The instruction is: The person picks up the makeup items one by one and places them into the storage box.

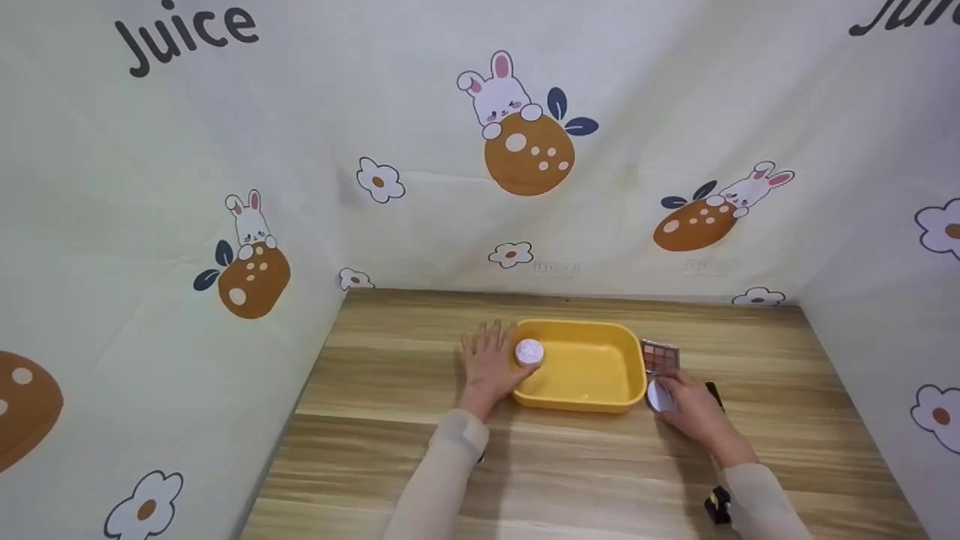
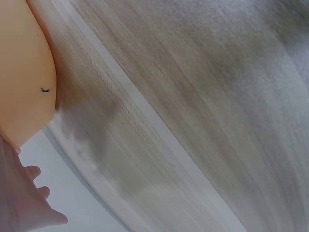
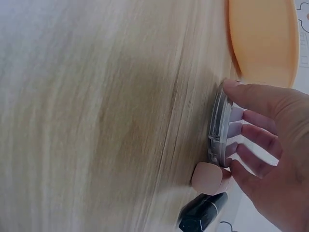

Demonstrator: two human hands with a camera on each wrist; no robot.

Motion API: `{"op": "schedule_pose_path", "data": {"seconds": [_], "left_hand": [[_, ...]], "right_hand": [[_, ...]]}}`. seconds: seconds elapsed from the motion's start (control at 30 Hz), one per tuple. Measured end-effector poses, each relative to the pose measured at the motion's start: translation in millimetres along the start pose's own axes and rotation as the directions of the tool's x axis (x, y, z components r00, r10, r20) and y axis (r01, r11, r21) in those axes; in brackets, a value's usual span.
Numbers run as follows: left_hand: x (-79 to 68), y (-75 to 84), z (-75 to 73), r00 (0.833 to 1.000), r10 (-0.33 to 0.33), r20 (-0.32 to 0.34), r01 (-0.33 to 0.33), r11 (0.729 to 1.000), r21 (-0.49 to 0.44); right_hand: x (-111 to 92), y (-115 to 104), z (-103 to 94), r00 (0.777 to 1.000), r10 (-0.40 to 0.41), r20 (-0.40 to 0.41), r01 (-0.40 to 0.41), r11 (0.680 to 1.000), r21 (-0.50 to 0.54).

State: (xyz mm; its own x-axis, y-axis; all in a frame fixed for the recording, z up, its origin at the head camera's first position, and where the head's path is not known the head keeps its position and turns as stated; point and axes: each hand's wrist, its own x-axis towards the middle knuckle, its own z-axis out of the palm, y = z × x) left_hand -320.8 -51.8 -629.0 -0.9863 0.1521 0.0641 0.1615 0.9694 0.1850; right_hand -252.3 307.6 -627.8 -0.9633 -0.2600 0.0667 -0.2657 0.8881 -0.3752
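My left hand point(image 1: 491, 364) rests at the left wall of a yellow plastic tray point(image 1: 577, 403), fingers spread along its outside and the thumb over the rim. Beside that thumb, inside the tray's left end, sits a small round white container point(image 1: 529, 352). In the left wrist view the hand's fingers point(image 2: 33, 172) stick out past the tray point(image 2: 26, 72). Right of the tray, my right hand point(image 1: 694, 405) grips a round compact with a clear edge point(image 3: 219, 128) between thumb and fingers. The compact stands tilted on its edge close over the table.
An eyeshadow palette point(image 1: 660, 356) lies beyond the right hand, against the tray's right side. A pink square-ended item point(image 3: 207, 179) and a black tube point(image 3: 200, 212) lie near the compact. A small black and yellow object point(image 1: 718, 505) is by the right sleeve. Printed cloth walls surround the table.
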Motion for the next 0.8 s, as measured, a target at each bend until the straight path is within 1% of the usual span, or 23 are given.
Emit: {"op": "schedule_pose_path", "data": {"seconds": [0.13,0.27,0.43,0.67,0.8], "left_hand": [[1.0,0.3,0.7,1.0,0.0,0.007,0.0,1.0,0.01],[1.6,0.9,-0.4,1.0,0.005,0.008,-0.005,1.0,0.022],[2.0,0.1,-1.6,1.0,0.012,0.001,-0.012,1.0,0.015],[-0.4,-0.5,-3.1,1.0,0.016,-0.011,-0.016,1.0,0.0],[-0.1,-1.0,-2.7,1.0,0.018,0.003,-0.018,1.0,0.002]], "right_hand": [[-0.3,-0.8,-0.7,1.0,-0.011,-0.014,0.01,0.999,-0.034],[0.2,0.1,-0.1,1.0,-0.005,-0.001,0.005,0.999,-0.043],[1.1,1.2,0.4,0.998,0.052,0.04,-0.05,0.998,-0.045],[2.4,4.4,3.6,0.997,0.078,0.03,-0.077,0.996,-0.036],[2.0,5.2,3.6,0.992,0.11,0.054,-0.109,0.994,-0.014]]}}
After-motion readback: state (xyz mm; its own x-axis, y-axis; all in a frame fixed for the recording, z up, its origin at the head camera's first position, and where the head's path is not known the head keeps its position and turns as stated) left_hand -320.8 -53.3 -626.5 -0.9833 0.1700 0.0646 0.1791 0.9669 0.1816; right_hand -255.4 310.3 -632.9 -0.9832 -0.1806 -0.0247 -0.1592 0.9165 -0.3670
